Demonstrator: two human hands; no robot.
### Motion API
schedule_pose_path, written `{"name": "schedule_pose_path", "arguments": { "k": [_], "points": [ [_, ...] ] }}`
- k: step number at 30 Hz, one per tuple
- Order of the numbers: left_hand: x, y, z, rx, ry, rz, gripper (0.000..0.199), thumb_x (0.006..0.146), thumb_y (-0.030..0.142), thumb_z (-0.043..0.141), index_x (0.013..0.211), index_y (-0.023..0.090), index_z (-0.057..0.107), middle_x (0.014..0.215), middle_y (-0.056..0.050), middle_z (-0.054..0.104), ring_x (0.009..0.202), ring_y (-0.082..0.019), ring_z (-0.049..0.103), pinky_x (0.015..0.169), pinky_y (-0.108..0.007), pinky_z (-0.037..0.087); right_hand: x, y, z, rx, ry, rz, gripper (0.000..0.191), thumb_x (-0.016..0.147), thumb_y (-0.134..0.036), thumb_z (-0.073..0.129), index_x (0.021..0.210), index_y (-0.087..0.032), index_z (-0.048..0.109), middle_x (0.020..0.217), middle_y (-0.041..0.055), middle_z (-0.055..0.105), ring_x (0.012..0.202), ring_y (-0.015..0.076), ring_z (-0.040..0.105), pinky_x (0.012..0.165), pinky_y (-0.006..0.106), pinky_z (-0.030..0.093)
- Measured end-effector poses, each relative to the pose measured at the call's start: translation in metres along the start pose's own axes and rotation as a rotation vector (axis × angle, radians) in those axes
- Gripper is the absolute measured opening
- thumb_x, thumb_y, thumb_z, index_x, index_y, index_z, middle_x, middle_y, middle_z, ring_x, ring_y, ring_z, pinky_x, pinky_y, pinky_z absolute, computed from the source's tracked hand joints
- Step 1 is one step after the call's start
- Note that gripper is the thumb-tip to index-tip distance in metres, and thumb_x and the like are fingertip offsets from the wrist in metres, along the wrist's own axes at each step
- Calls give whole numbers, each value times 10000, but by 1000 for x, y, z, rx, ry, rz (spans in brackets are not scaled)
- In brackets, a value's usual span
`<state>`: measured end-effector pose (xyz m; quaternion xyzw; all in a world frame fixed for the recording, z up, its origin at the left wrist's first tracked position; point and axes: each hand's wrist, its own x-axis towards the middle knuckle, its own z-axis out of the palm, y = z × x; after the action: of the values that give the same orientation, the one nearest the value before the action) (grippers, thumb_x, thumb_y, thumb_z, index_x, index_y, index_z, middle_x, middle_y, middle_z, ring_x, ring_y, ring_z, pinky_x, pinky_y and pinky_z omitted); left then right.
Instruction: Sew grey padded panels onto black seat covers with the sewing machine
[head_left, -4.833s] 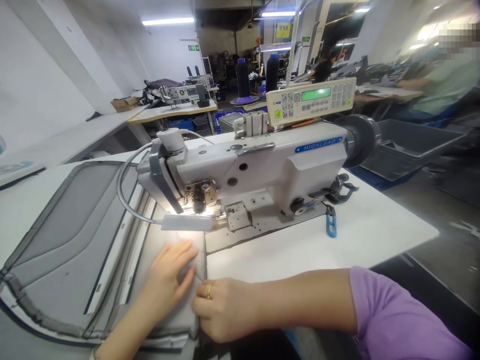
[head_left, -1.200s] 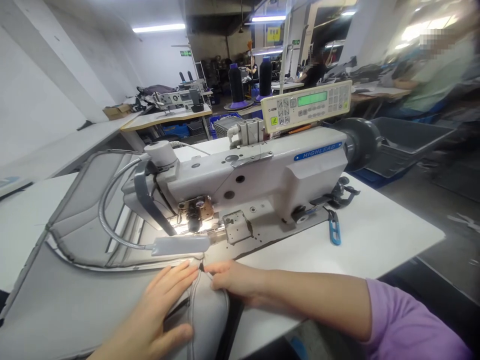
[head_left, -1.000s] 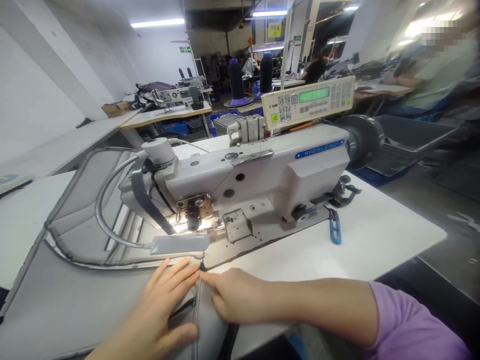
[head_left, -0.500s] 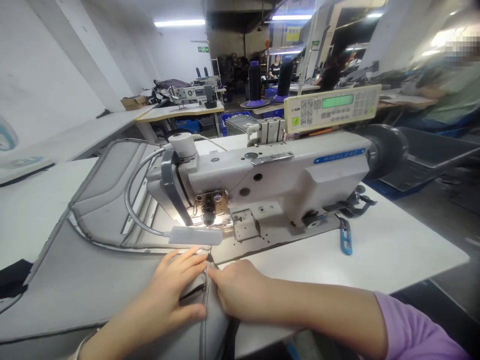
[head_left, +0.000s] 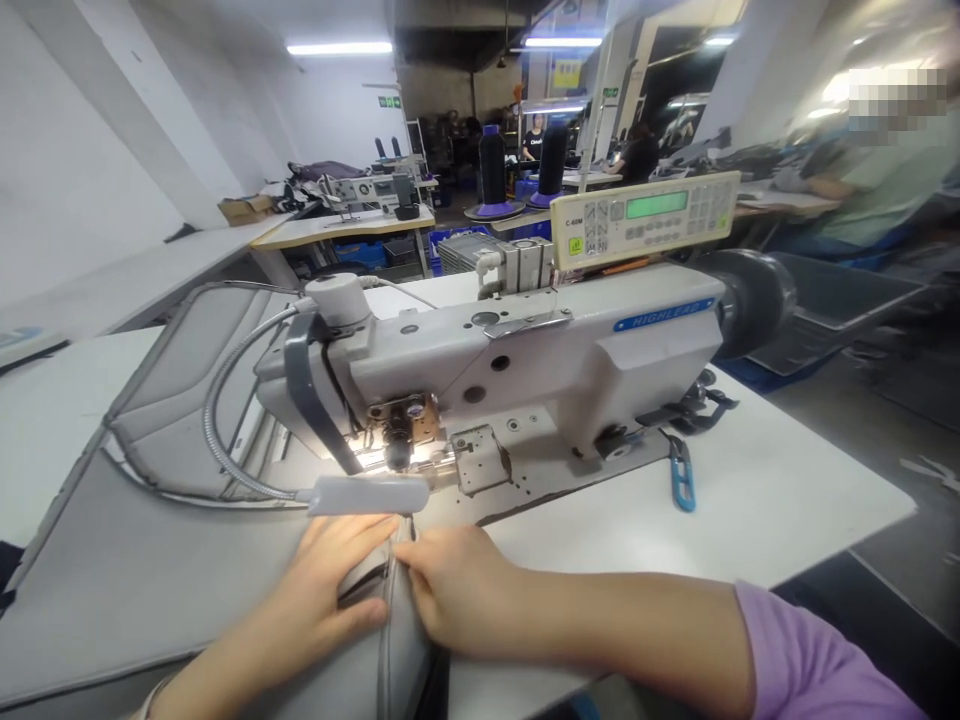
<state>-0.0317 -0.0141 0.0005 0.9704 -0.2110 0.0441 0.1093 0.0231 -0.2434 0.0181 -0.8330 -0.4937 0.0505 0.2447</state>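
A large grey padded fabric piece with dark edging covers the left of the table and runs up to the sewing machine. Flat on it lies my left hand, fingers stretched toward the needle area, thumb beside a seam. My right hand is closed, pinching the fabric's seamed edge just right of the left hand's fingertips. Both hands are in front of the lit needle area, which a lamp head on a bendy metal neck partly hides.
Blue-handled thread snips lie on the white table right of the machine. A control panel stands above the machine, with black thread cones behind. At the far right a person sits at another table.
The whole view has shifted, so the machine appears slightly lower and to the left. Both hands keep nearly the same hold on the fabric.
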Motion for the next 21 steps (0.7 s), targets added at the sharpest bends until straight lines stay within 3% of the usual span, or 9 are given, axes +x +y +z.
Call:
{"name": "schedule_pose_path", "arguments": {
  "k": [4,8,14,18,21],
  "points": [
    [-4,-5,11,-76,39,-19,689,834,683,442,1420,328,367,1411,-73,492,1270,-305,437,1063,-476,305,-6,-4,8,-54,77,-73,328,713,-224,523,1037,-178,532,783,30,614,613,174,526,508,295,305],
    [-3,-5,9,-34,-3,-19,695,836,646,489,1438,339,327,1438,-62,460,1289,-308,406,1066,-484,307,-6,-4,3,-75,22,-88,514,697,-227,534,1195,-114,477,852,73,638,659,210,565,527,310,365],
    [2,2,-4,83,-82,-41,658,853,544,550,1440,344,330,1447,-56,441,1234,-301,426,997,-439,387,5,2,-13,-107,-141,43,463,720,-225,524,1167,-107,500,829,82,664,579,218,581,454,302,337],
    [7,6,-9,64,-97,-39,620,841,566,555,1396,331,409,1384,-57,504,1169,-283,472,965,-412,401,7,2,-11,-95,-146,61,570,715,-206,516,1273,-116,440,809,79,674,557,220,581,479,301,345],
    [8,8,-11,26,-60,-28,619,829,569,573,1379,325,430,1362,-55,521,1164,-275,480,964,-393,393,5,3,-11,14,-90,115,523,724,-168,489,1246,-143,463,810,76,673,622,213,593,560,293,382]
  ]
}}
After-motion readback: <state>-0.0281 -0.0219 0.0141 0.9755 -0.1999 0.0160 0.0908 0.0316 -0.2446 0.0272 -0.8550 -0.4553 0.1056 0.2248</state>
